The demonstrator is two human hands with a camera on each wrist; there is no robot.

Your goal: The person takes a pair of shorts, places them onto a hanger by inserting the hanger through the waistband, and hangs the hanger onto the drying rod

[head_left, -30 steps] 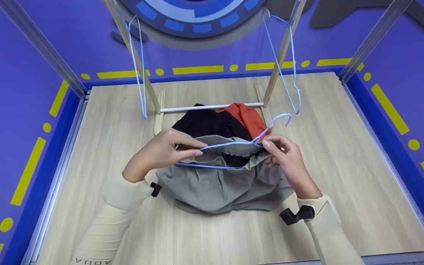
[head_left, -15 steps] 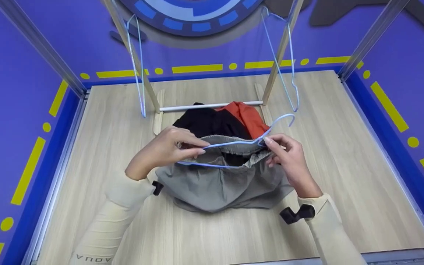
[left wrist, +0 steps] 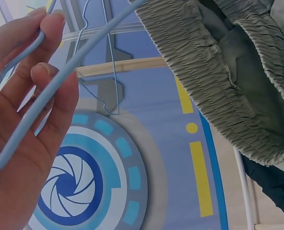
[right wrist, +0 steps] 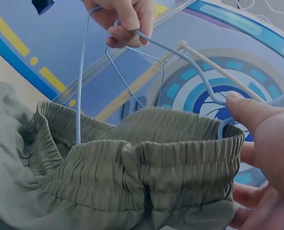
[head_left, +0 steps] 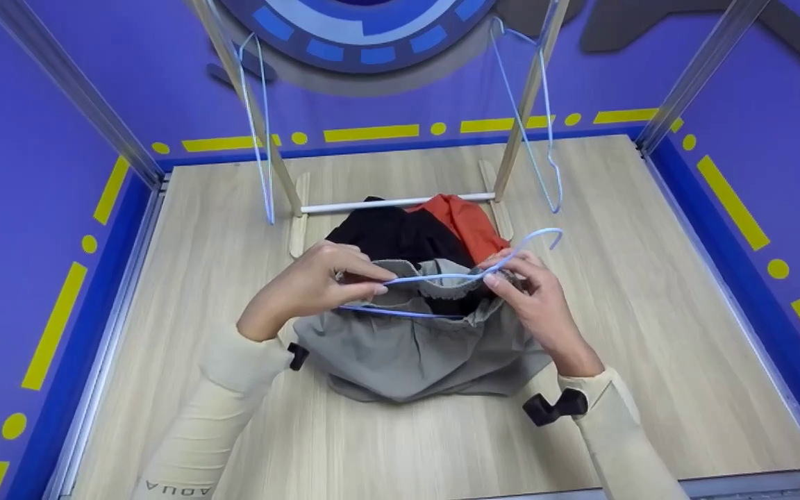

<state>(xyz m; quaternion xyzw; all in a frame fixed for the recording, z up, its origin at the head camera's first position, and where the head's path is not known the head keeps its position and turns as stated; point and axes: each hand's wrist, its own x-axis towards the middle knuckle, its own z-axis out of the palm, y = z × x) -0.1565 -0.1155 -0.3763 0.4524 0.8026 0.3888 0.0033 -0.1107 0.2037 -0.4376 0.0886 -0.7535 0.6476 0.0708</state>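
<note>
My left hand (head_left: 317,281) pinches one end of a light blue clothes hanger (head_left: 435,276) between thumb and fingers. My right hand (head_left: 542,302) pinches the hanger near the base of its hook, the thumb in front. Its other fingers lie beside the waistband (right wrist: 185,163) in the right wrist view. Grey elastic-waist pants (head_left: 407,368) lie bunched on the table under both hands, their waist gaping upward. From my left hand, the hanger's lower bar (right wrist: 78,96) runs down into that waist opening. The hook points to the right.
Behind the pants lie a black garment (head_left: 400,232) and an orange-red garment (head_left: 462,222). A wooden rack with a white lower bar (head_left: 344,207) stands at the back. One hanger (head_left: 261,139) hangs at its left, another hanger (head_left: 546,139) at its right.
My right hand has shifted slightly left from the right edge of the waist onto the hanger's neck. The hook has tipped lower and a little rightward. My left hand keeps its pinch.
</note>
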